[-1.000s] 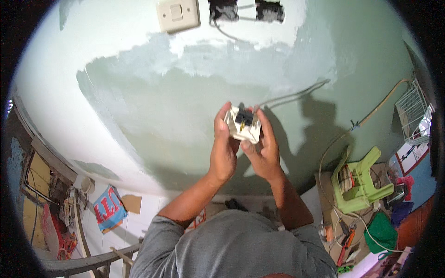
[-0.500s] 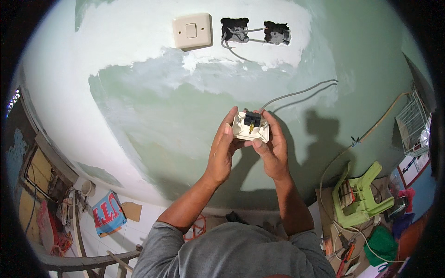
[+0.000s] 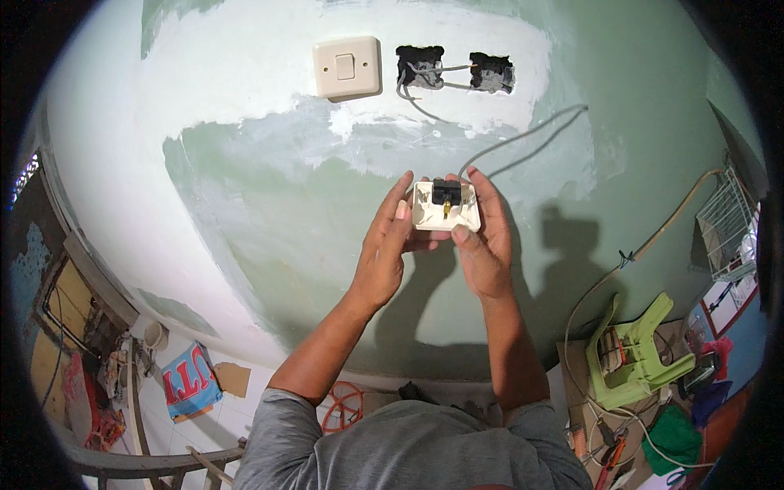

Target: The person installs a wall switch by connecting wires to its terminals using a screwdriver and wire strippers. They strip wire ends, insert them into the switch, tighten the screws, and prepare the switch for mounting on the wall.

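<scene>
Between my two hands is a cream light switch (image 3: 423, 217), its open back turned up, showing a black block and a brass-coloured part inside. My left hand (image 3: 383, 252) grips its left edge, the thumb on the rim. Closed round the right side is my right hand (image 3: 487, 260), its thumb at the lower right corner. A grey wire (image 3: 516, 142) runs from the switch's top up and right, bending back near its far end. Above on the wall, a similar cream switch (image 3: 346, 68) is mounted left of two cut-out holes, the left hole (image 3: 420, 65) and the right hole (image 3: 492, 73), with grey wires.
A green plastic stool (image 3: 608, 380) lies on its side at lower right, near cables, pliers (image 3: 611, 457) and a green cloth (image 3: 674, 437). A wire rack (image 3: 727, 216) hangs at the right. A blue printed sheet (image 3: 192, 382) and curved railing (image 3: 147, 463) are at lower left.
The held switch and both hands have risen slightly, the switch tilting to show more of its back. The wire's far end has swung up. The wall sits a little lower in view.
</scene>
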